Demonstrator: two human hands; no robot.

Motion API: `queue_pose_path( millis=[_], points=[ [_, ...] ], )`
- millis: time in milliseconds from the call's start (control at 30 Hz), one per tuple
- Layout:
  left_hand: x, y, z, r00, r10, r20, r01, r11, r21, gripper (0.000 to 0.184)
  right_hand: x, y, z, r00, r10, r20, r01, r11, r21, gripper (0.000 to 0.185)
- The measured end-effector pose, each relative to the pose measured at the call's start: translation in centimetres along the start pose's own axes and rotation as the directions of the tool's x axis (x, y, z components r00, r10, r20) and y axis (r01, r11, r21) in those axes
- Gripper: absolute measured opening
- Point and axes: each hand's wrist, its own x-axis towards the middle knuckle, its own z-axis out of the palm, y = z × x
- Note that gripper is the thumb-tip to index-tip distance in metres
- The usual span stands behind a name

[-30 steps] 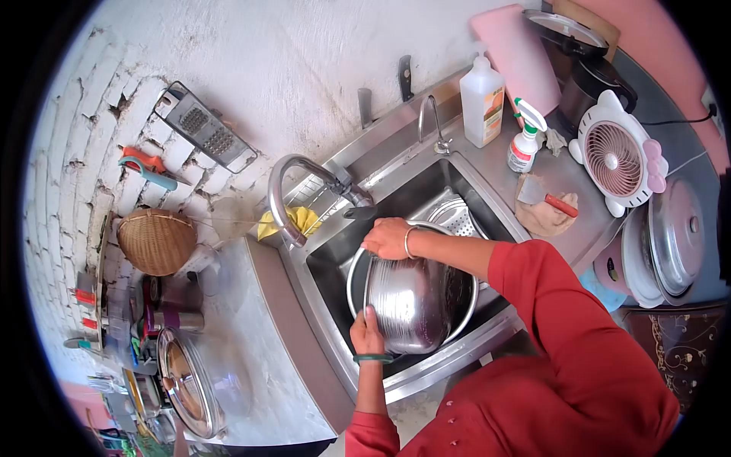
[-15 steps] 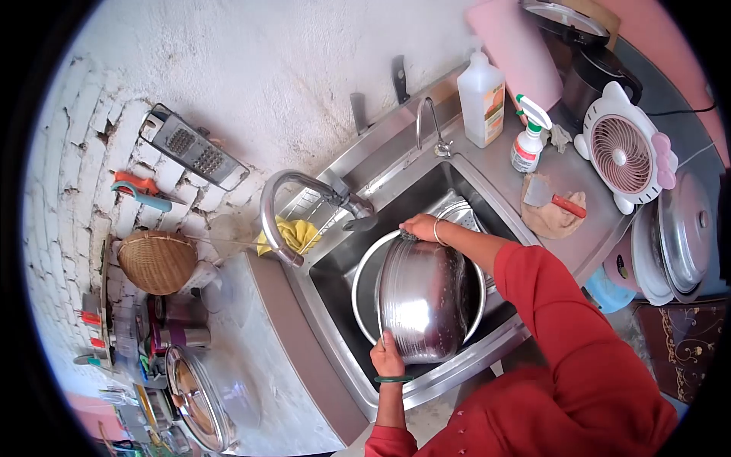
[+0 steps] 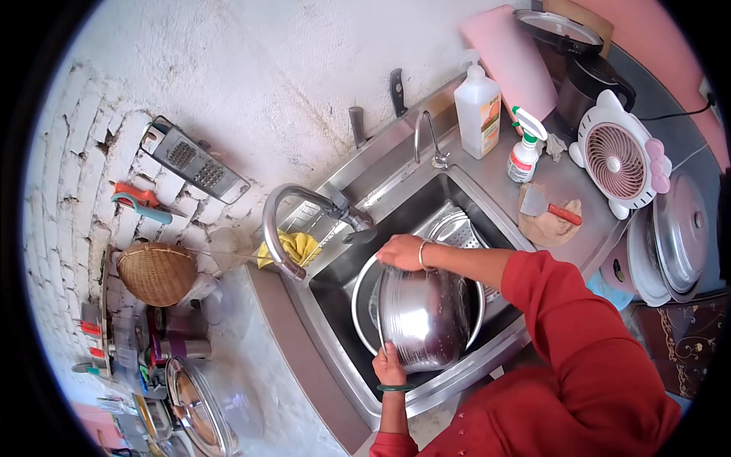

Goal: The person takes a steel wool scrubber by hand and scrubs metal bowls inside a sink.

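A large stainless steel pot [image 3: 422, 320] is tilted on its side over the sink [image 3: 335, 305], wet and streaked. My left hand [image 3: 389, 365], with a green bangle, grips its rim at the near end, thumb on the outer wall. My right hand [image 3: 403, 253], with a silver bangle, presses on the upper side of the pot; its fingers are closed over a dark scouring pad, now mostly hidden under them. Beneath the pot, a wide steel basin [image 3: 356, 308] rests in the sink. A perforated steel piece [image 3: 461, 230] lies behind it.
The curved faucet [image 3: 285, 194] arches over the sink's left side, beside a yellow cloth [image 3: 293, 247]. Along the counter stand a white jug [image 3: 478, 114], a spray bottle [image 3: 524, 156], a red-handled scraper [image 3: 560, 213] on a cloth, and a fan [image 3: 615, 156]. A small tap [image 3: 426, 137] rises behind.
My right hand has slid toward the faucet side along the pot's upper edge, covering the pad. The pot has shifted slightly; my left hand still holds its rim.
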Motion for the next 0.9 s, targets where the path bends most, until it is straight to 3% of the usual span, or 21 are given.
queue_pose_path(
  millis=[67,133,233,333,367,400,433,467,500,567,633,667,700,733,767,800,833,867,900],
  points=[
    [0.0,-1.2,-0.1,0.998,0.058,-0.034,-0.056,0.995,0.077,0.041,0.0,5.3,0.3,0.88,0.453,0.142,-0.473,0.811,0.345,0.041],
    [0.2,-1.3,-0.2,0.996,0.082,-0.033,-0.079,0.992,0.095,0.042,0.1,11.1,4.1,0.831,0.538,0.142,-0.54,0.716,0.442,0.042],
    [-0.1,-0.8,-0.9,0.999,0.041,-0.008,-0.04,0.995,0.094,0.043,0.2,10.8,4.0,0.834,0.528,0.16,-0.547,0.757,0.358,0.042],
    [0.2,1.5,0.4,1.0,-0.004,0.004,0.004,0.997,0.075,0.044,-0.4,1.9,-1.2,0.92,0.367,0.135,-0.389,0.895,0.22,0.041],
    [0.1,2.3,1.2,0.999,-0.035,-0.007,0.035,0.997,0.067,0.045,0.3,1.3,0.4,0.984,0.151,0.093,-0.163,0.977,0.135,0.037],
    [0.4,2.5,1.5,1.0,-0.009,-0.016,0.011,0.992,0.124,0.044,-0.6,-1.7,0.7,0.979,-0.202,-0.036,0.201,0.979,-0.042,0.032],
    [0.8,2.3,1.9,0.998,-0.055,-0.019,0.055,0.998,0.029,0.043,-2.1,-6.0,0.5,0.96,-0.279,0.012,0.274,0.931,-0.24,0.023],
    [1.1,2.7,2.0,0.999,-0.009,-0.03,0.009,1.0,0.003,0.042,-3.8,-9.0,0.8,0.907,-0.414,0.082,0.418,0.854,-0.31,0.015],
    [1.4,2.7,2.0,0.998,0.041,-0.04,-0.042,0.999,-0.019,0.042,-5.5,-10.6,2.3,0.858,-0.511,0.055,0.505,0.819,-0.273,0.011],
    [1.8,0.8,1.7,0.996,0.057,-0.064,-0.061,0.995,-0.073,0.042,-6.4,-10.7,3.1,0.849,-0.518,-0.105,0.489,0.845,-0.214,0.012],
    [1.6,0.5,1.4,1.0,-0.021,-0.024,0.018,0.994,-0.107,0.041,-3.9,-8.7,0.9,0.917,-0.399,0.006,0.385,0.879,-0.281,0.014],
    [1.3,0.6,1.3,0.999,-0.035,-0.01,0.034,0.995,-0.099,0.042,-1.8,-5.0,1.1,0.95,-0.31,-0.051,0.289,0.926,-0.242,0.02],
    [1.0,0.6,1.2,0.999,-0.051,-0.02,0.049,0.995,-0.092,0.042,0.1,-0.4,1.1,0.991,-0.128,-0.028,0.127,0.991,-0.052,0.028],
    [0.8,0.8,1.1,0.999,-0.044,-0.012,0.044,0.999,-0.02,0.041,0.6,1.6,-0.6,0.953,0.268,0.141,-0.286,0.95,0.125,0.033],
    [0.7,1.1,0.9,0.999,-0.034,-0.005,0.035,0.998,0.054,0.04,0.7,5.5,0.4,0.953,0.276,0.123,-0.282,0.959,0.035,0.037],
    [0.6,1.6,1.3,1.0,-0.007,-0.005,0.007,0.999,0.05,0.041,1.6,14.0,5.5,0.982,0.154,0.109,-0.153,0.988,-0.012,0.04],
    [0.5,2.1,1.5,1.0,0.026,0.0,-0.026,0.993,0.115,0.042,-0.2,14.7,4.9,0.974,0.029,0.227,0.034,0.963,-0.269,0.041],
    [0.4,2.3,1.4,0.999,0.028,0.03,-0.032,0.988,0.152,0.042,-0.7,13.6,4.6,0.915,0.347,0.209,-0.36,0.932,0.03,0.04],
    [0.2,2.5,1.3,0.998,0.029,0.061,-0.04,0.982,0.184,0.042,-1.2,12.7,4.3,0.734,0.614,0.292,-0.679,0.669,0.301,0.04]
  ],
)
